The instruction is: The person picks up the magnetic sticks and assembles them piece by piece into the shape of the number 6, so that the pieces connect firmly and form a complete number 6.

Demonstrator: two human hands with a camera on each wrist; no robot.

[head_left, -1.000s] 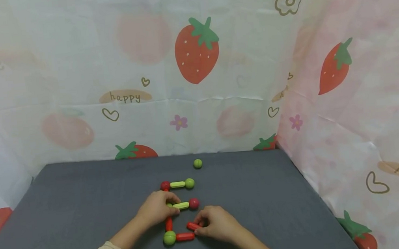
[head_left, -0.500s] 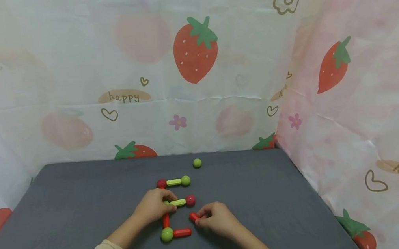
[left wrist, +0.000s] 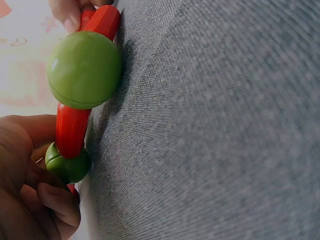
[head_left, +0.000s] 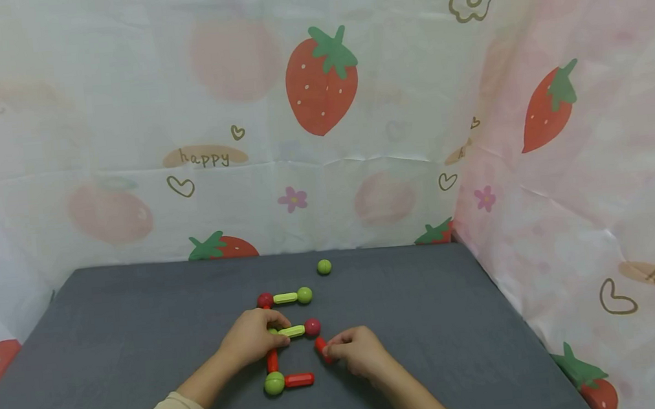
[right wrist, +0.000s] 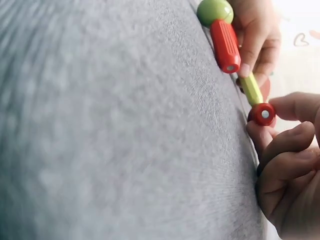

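Note:
A flat E-shaped figure of magnetic rods and balls lies on the table. My left hand (head_left: 254, 336) grips the middle green ball (left wrist: 70, 169), where a yellow-green rod (head_left: 293, 331) runs right to a red ball (head_left: 312, 327). Between thumb and fingertips, my right hand (head_left: 360, 353) pinches a loose red rod (head_left: 322, 349). Its far end is close below the red ball; I cannot tell if they touch. In the right wrist view the rod's silver end faces the camera. At the figure's near corner, a green ball (head_left: 274, 384) joins another red rod (head_left: 299, 380) pointing right.
The figure's far arm has a red ball (head_left: 265, 300), a yellow-green rod (head_left: 285, 298) and a green ball (head_left: 304, 295). Farther back sits a single green ball (head_left: 324, 267). A printed curtain (head_left: 326, 185) stands behind the dark grey table (head_left: 430, 312).
My right hand has moved slightly away from me and turned the red rod, which now points up toward the middle red ball. The left hand and figure first shifted slightly left, then stayed.

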